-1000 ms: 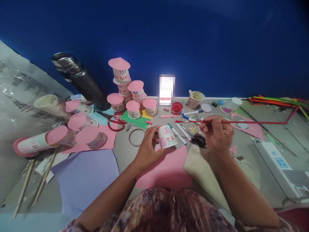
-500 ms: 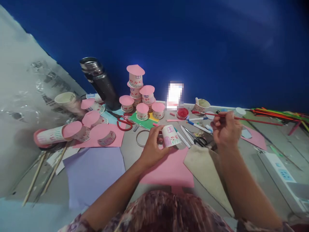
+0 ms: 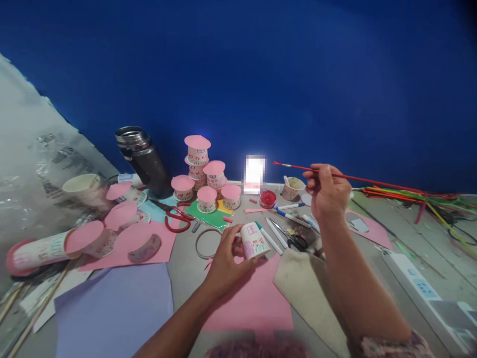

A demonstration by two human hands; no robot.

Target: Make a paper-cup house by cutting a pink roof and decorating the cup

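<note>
My left hand (image 3: 229, 261) is closed round a white paper cup (image 3: 255, 240), which tilts over the pink paper (image 3: 257, 298). Drawn on the cup are a purple window, red flowers and green grass. In my right hand (image 3: 330, 189) a thin red paintbrush (image 3: 298, 167) is pinched, its tip pointing left and raised above the table. Below that tip sits a small pot of red paint (image 3: 268, 199). Several decorated cups with pink paper roofs (image 3: 197, 142) are stacked at the back, and more lie on their sides at the left.
A dark flask (image 3: 143, 161) stands at the back left near red-handled scissors (image 3: 177, 216). Pens (image 3: 294, 219), small scissors (image 3: 298, 241) and a beige cloth (image 3: 305, 278) lie right of the cup. Farther right are a power strip (image 3: 421, 288) and coloured sticks (image 3: 402, 195). Purple paper (image 3: 115, 308) covers the front left.
The view has tipped upward, so the table sits lower in the picture. My right hand has lifted the paintbrush away from near the paint pot. My left hand still holds the cup.
</note>
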